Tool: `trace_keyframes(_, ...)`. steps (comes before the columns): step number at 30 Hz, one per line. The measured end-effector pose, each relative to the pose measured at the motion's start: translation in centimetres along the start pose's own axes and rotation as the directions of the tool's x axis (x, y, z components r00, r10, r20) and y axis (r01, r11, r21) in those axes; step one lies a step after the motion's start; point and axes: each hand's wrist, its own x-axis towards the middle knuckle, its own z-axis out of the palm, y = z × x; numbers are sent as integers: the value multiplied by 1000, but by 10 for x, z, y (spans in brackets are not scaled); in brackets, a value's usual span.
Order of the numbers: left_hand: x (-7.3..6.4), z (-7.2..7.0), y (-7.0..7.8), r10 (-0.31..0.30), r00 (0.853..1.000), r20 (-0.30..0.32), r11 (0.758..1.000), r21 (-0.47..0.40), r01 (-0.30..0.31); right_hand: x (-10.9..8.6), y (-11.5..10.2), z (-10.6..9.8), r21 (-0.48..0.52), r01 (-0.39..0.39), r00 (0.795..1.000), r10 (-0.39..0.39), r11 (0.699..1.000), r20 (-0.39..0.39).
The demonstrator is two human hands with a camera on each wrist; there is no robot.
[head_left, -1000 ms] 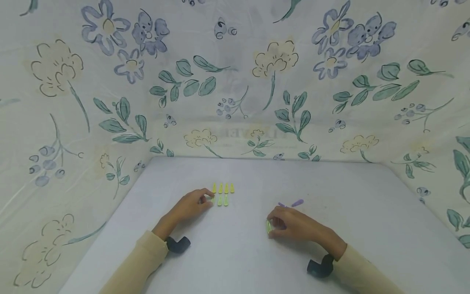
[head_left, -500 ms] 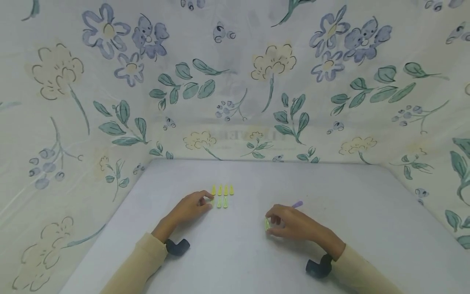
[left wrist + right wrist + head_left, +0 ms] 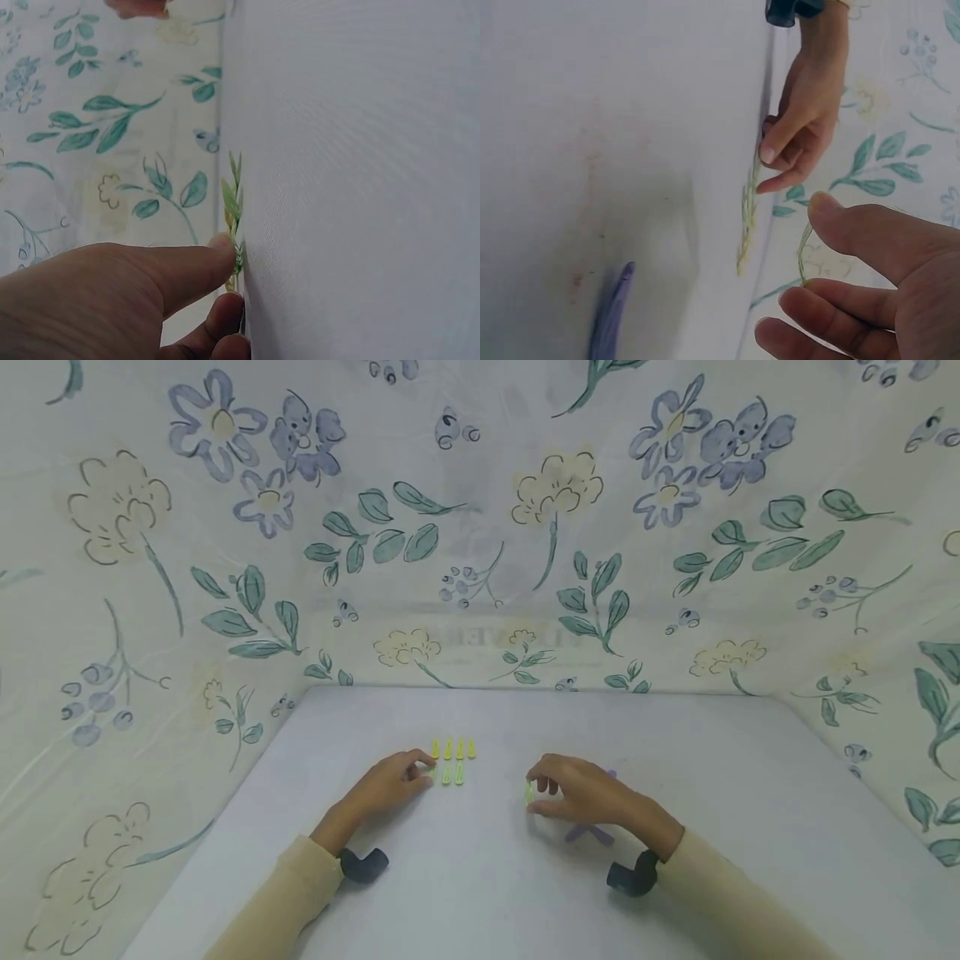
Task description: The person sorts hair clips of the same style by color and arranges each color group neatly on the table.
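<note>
- Now the right hand [image 3: 577, 789] is farther left and farther from the wearer than half a second ago, bringing its light green snap clip [image 3: 528, 793] nearer the laid-out rows.
- That hand pinches the clip by its ends between thumb and fingers; the right wrist view shows it raised, so this piece is not yet placed.
- With the hand shifted, crossed-looking purple clips [image 3: 602, 835] show on its near side; another purple clip [image 3: 612, 774] peeks out behind it, mostly covered.
- Meanwhile the left hand [image 3: 393, 777] stays at the left end of the green row, thumb and fingertips apparently pinching the leftmost green clip [image 3: 432, 772], which they partly hide.
- Two more green clips [image 3: 459, 774] lie just right of it on the white surface [image 3: 465, 877], below four yellow clips [image 3: 448, 750].
- Judging by the rows, the green one stands one short of the yellow.
</note>
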Motion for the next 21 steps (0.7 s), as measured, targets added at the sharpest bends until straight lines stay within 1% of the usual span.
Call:
trace_keyframes(4,-2,-1,4,-17,1000,5,1000,6,17,12,-2,-2,-7,5,1000,-5,1000,-9)
trace_keyframes(9,-6,-2,8,-31,1000,7,999,15,30,26,-7,-1,21,-5,1000,5,1000,5)
trace_keyframes(13,-8,-2,10,-31,999,10,999,23,31,37,-11,0,57,-43,999,41,997,36)
trace_keyframes(17,-7,-1,9,-16,1000,12,1000,22,16,46,-11,4,85,-85,995,80,993,62)
trace_keyframes(21,-8,-2,9,-9,1000,2,1000,30,9,55,-12,8,96,-102,992,95,990,81)
